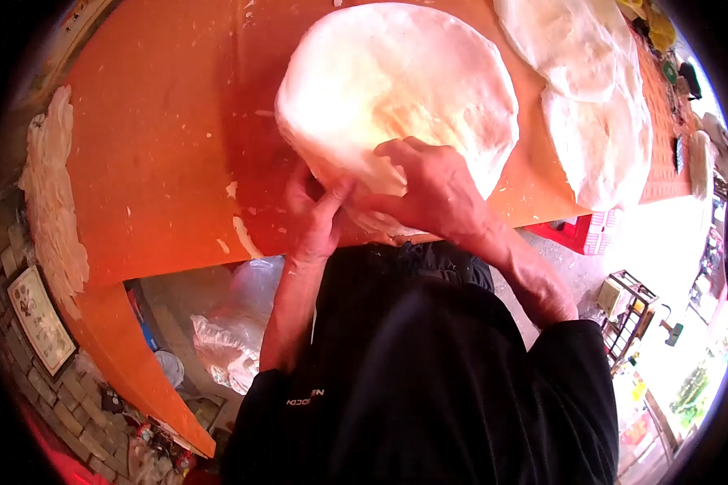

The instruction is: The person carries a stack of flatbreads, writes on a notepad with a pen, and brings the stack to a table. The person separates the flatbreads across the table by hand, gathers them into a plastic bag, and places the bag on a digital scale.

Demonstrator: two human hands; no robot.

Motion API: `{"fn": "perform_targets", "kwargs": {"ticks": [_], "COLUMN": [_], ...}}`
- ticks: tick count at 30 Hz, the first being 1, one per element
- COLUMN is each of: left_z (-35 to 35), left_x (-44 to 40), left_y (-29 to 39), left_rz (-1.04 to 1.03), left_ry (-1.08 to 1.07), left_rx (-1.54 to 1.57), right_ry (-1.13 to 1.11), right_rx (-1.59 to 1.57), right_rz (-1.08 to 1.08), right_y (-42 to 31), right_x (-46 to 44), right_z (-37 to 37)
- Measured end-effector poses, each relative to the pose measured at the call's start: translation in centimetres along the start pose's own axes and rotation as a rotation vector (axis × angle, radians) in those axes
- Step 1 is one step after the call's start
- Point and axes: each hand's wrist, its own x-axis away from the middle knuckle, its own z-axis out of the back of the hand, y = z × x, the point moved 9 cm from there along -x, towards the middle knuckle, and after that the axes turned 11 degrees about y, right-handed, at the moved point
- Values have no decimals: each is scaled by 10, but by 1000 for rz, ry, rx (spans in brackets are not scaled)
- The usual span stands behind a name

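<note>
Left hand [317, 217] near curled right hand [430, 184]

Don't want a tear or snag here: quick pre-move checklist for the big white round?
1. Both hands at the round: ok. Left hand at the near-left edge of the white round, right hand over its near part.
2. Firm hold on the edge: cannot tell. Fingertips are partly hidden.
3. Near edge fully on the orange table: cannot tell. The hands cover much of it.
4. Clear of the white sheets at right: ok. A strip of table shows between.
5. Tabletop clean: not ok. White scraps lie left of the round.
6. Sleeves off the round: ok. Both end short of it.
</note>
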Motion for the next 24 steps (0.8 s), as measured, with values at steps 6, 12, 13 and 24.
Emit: {"fn": "perform_targets", "kwargs": {"ticks": [6, 12, 13, 24], "left_z": [1, 4, 5, 26], "left_x": [-3, -3, -3, -6], "left_y": [-2, -3, -4, -20], "left_rz": [19, 7, 24, 24], "left_ry": [-7, 21, 37, 188], "left_rx": [-21, -55, -40, -181], "right_ry": [-8, -85, -103, -66], "right_rx": [24, 215, 345, 22], "right_rz": [-20, 113, 163, 3], "right_y": [23, 13, 23, 38], "right_x": [-4, 4, -2, 1], "right_z": [6, -15, -10, -14]}}
